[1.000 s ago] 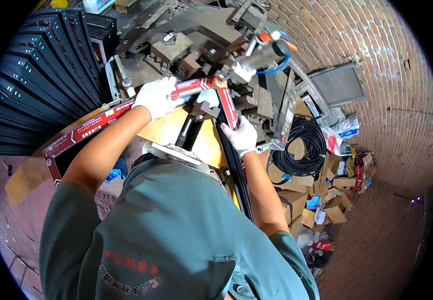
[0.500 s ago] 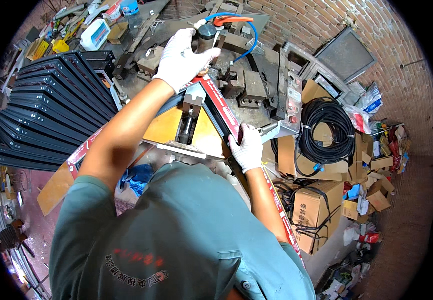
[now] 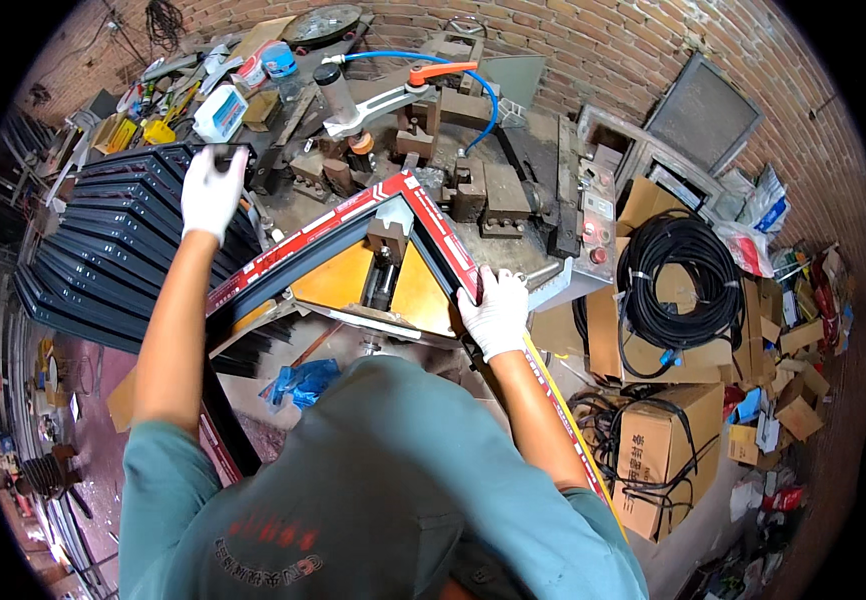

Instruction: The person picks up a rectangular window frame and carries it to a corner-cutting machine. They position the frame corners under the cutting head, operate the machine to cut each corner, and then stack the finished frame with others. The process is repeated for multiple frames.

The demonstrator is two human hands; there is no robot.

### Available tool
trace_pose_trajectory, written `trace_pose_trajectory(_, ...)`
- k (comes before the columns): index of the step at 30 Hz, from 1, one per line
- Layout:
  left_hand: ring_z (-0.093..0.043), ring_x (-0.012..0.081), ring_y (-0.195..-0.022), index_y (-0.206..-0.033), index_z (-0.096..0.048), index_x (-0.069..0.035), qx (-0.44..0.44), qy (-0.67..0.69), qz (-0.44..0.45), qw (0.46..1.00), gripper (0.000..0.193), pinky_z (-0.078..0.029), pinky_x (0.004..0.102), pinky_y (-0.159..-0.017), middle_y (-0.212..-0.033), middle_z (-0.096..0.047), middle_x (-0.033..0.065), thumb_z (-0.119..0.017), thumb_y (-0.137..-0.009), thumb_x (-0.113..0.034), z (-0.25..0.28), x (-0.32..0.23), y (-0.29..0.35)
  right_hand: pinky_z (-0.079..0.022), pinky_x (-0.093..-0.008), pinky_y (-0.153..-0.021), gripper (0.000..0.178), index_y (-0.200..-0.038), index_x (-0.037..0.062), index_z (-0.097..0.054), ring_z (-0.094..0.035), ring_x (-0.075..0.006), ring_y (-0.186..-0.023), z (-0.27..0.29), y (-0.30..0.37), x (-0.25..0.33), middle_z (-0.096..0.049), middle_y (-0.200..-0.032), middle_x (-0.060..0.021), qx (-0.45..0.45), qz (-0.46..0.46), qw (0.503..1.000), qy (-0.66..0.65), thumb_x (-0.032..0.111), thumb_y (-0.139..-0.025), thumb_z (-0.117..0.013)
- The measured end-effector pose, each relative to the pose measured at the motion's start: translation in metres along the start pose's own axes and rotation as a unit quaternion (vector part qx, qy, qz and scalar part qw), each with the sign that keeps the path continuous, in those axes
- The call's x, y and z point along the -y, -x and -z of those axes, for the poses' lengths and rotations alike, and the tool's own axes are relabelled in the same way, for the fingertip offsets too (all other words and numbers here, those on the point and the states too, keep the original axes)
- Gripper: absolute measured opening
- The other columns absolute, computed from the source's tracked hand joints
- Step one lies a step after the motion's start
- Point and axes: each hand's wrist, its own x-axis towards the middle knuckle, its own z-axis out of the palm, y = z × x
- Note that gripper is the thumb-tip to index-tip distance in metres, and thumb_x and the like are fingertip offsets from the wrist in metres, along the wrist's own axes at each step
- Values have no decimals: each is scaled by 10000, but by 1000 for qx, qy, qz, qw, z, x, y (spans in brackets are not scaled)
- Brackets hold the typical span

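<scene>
A mitred frame with red-and-white film on its faces and dark inner sides [image 3: 303, 240] lies on the machine, its corner pointing away from me. My right hand [image 3: 495, 312], in a white glove, is wrapped over the right bar of this frame. My left hand [image 3: 213, 195], also gloved, is raised at the far end of a stack of black angled frames [image 3: 133, 240]. Its thumb and fingers look apart, slightly blurred, with dark material behind them. Past the corner stands a clamp arm [image 3: 378, 105] with a grey cylinder [image 3: 335, 95] and an orange lever [image 3: 443, 72].
Steel blocks [image 3: 501, 195] and a blue hose [image 3: 493, 95] sit on the machine bed. To the right are a control box [image 3: 596, 215], a coil of black cable [image 3: 678, 270] and a carton [image 3: 668, 450]. A white jug [image 3: 220, 113] stands among clutter at the back left.
My left hand has left the cylinder and moved left to the black stack. The clamp's cylinder now stands left of the frame's corner. My right hand keeps its place on the bar.
</scene>
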Motion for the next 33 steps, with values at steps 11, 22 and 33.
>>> trace_pose_trajectory(11,-467,432,-1413,-1474,-464,100,12,-223,387,895,719,-340,457,-1213,-1494,-497,330,-589,-1028,-450,131,142,466,-561,-469,-902,686,-1371,57,-613,-678,-404,-1028,2,-3,5,-621,-1174,-228,64,-55,989,-120,498,-862,-741)
trace_pose_trajectory(22,-597,221,-881,-1122,-636,40,-6,83,632,770,628,-505,371,-804,-957,-660,97,-580,-1038,-579,184,49,673,-554,-463,-882,584,-1160,37,-722,-720,-420,-1000,61,11,-35,-746,-1011,-256,225,-78,959,-156,574,-958,-614)
trace_pose_trajectory(33,-517,102,-625,-918,-662,-90,121,290,689,654,585,-410,300,-548,-728,-556,-25,-547,-1021,-655,187,98,655,-532,-466,-759,563,-988,26,-684,-696,-445,-827,170,54,-36,-688,-817,-268,234,-66,957,-161,563,-1037,-524)
